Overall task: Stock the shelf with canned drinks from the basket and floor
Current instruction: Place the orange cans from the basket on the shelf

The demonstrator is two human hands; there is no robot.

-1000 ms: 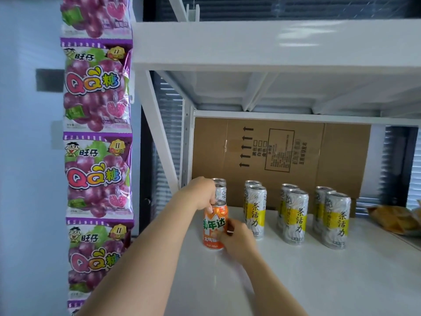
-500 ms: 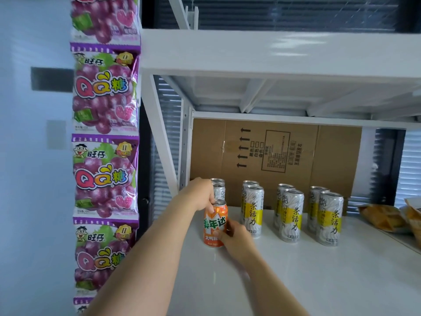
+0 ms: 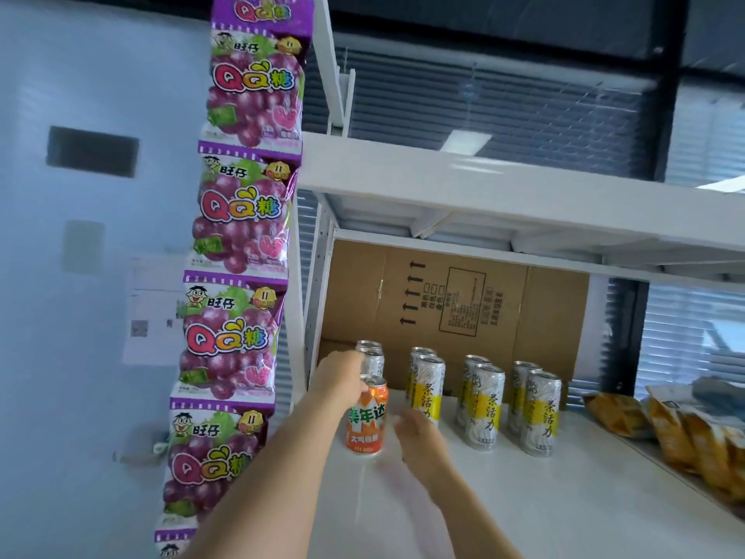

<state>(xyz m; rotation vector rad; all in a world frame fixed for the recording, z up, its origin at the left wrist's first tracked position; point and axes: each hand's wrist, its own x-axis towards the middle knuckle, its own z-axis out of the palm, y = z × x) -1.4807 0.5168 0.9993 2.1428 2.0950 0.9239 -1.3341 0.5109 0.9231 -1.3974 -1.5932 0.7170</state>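
Observation:
An orange can (image 3: 366,417) with green lettering stands upright on the white shelf (image 3: 524,510), at the front of the leftmost row. My left hand (image 3: 342,377) wraps its upper left side. My right hand (image 3: 417,433) hovers just right of the can with a small gap, fingers loose and holding nothing. Behind the orange can stand two silver cans (image 3: 371,357). To the right are three rows of tall silver-and-yellow tea cans (image 3: 487,405), two deep.
A cardboard sheet (image 3: 455,300) backs the shelf. Orange snack bags (image 3: 693,429) lie at the right end. A hanging strip of purple candy packets (image 3: 238,276) runs down the left upright. Another shelf board (image 3: 504,175) is close overhead.
My right hand has come off the orange can and drawn slightly right. The left hand stays on the can. The view has tilted upward.

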